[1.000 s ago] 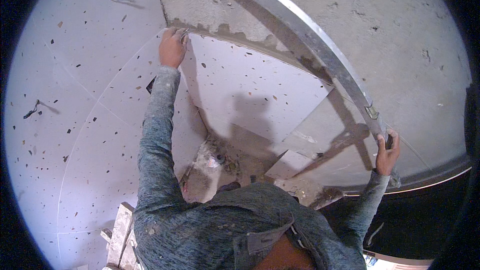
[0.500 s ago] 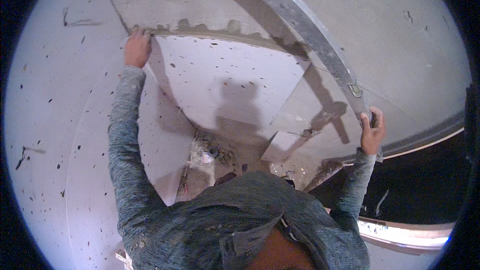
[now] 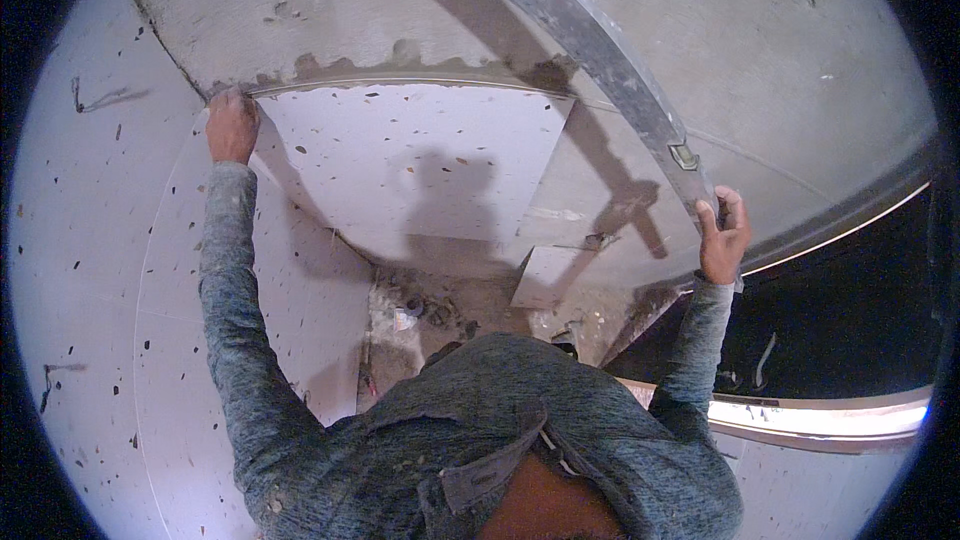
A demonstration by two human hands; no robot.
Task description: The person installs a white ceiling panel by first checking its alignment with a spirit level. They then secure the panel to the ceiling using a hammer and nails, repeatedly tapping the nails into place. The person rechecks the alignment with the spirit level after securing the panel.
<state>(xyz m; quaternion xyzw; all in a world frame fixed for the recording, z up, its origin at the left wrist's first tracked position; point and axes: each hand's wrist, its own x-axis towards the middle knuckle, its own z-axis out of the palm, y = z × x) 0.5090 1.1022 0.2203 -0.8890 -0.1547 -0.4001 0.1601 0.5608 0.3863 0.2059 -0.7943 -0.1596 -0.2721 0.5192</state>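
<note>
My right hand (image 3: pixel 724 238) grips the lower end of a long grey metal spirit level (image 3: pixel 610 60) between thumb and fingers. Its small vial (image 3: pixel 684 157) sits just above that hand, and the bar runs up along the grey wall past the picture's top edge. My left hand (image 3: pixel 233 127) has its fingers curled in at the corner, by the left end of the top edge of a white speckled panel (image 3: pixel 370 160). What those fingers hold or press is hidden. Dark wet-looking mortar (image 3: pixel 405 55) shows in patches along that top edge.
A speckled white side wall (image 3: pixel 110 240), with wires sticking out, stands at left. Rough grey wall (image 3: pixel 800 70) fills the upper right, above a dark opening (image 3: pixel 840 310). Below, a smaller white piece (image 3: pixel 548 278) leans near rubble (image 3: pixel 430 305) on the floor.
The view has turned, so the wall and both hands appear farther left. Relative to the panel, the level has shifted slightly right. My left hand stays at the panel's upper left corner.
</note>
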